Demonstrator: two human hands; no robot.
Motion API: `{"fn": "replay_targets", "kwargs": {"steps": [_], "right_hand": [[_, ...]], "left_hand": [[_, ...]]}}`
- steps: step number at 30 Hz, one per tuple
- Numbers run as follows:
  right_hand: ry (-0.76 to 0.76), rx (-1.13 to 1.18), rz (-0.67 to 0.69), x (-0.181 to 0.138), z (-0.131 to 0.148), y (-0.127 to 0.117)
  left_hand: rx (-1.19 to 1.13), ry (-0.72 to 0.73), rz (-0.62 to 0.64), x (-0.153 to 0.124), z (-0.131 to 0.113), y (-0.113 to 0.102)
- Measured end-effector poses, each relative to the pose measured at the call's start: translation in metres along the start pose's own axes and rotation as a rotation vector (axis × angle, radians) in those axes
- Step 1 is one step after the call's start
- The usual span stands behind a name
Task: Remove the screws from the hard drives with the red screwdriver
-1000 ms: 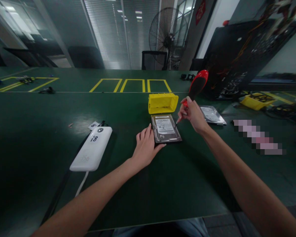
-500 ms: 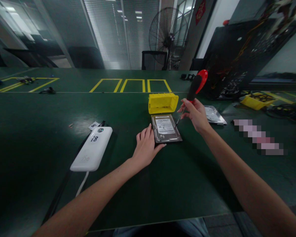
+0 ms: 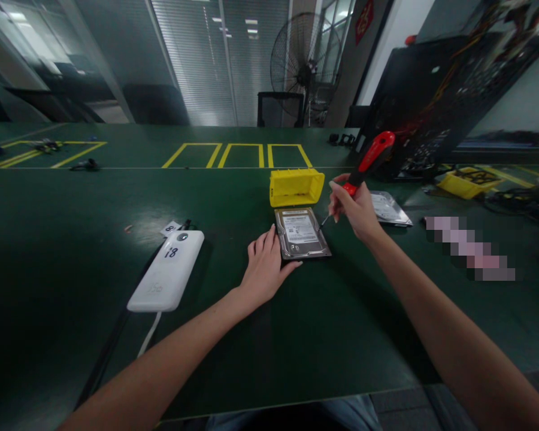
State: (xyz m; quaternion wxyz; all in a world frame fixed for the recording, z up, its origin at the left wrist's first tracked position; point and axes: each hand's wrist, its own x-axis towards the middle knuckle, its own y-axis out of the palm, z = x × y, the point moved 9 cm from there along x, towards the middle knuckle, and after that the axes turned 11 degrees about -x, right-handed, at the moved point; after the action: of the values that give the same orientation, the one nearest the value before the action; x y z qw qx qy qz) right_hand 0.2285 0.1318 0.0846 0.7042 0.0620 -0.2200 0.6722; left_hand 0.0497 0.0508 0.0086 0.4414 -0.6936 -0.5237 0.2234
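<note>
A silver hard drive [image 3: 304,239] with a white label lies flat on the green table. My left hand [image 3: 265,263] steadies it, fingers against its left edge and thumb along its near edge. In my right hand [image 3: 353,206] is a screwdriver [image 3: 372,160] with a red and black handle, gripped near the handle's lower end. The handle leans up and to the right, and the thin shaft reaches down to the drive's right edge. Whether the tip sits in a screw is too small to tell. A yellow bin [image 3: 296,188] lies on its side just behind the drive.
Right of my right hand lies a second hard drive [image 3: 390,209]. A white power bank [image 3: 168,272] with a cable rests on the left. Further right are another yellow bin [image 3: 467,182], dark cables and a black computer case [image 3: 413,108]. Yellow tape marks the table's far half.
The screwdriver handle has tilted further right and lower, and the fingers of my right hand have shifted around it. My left hand and the hard drive stay in place.
</note>
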Motion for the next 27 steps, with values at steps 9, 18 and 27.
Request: {"fn": "replay_targets", "kwargs": {"steps": [9, 18, 27], "right_hand": [[0.041, 0.104, 0.09, 0.0, -0.002, 0.007], [-0.02, -0.041, -0.027, 0.003, 0.003, -0.004], [-0.057, -0.037, -0.042, 0.0, 0.01, -0.002]], "left_hand": [[-0.008, -0.009, 0.007, -0.001, -0.003, -0.003], [-0.007, 0.004, 0.002, -0.002, -0.002, -0.003], [0.011, -0.021, 0.005, 0.0, -0.003, -0.002]]}}
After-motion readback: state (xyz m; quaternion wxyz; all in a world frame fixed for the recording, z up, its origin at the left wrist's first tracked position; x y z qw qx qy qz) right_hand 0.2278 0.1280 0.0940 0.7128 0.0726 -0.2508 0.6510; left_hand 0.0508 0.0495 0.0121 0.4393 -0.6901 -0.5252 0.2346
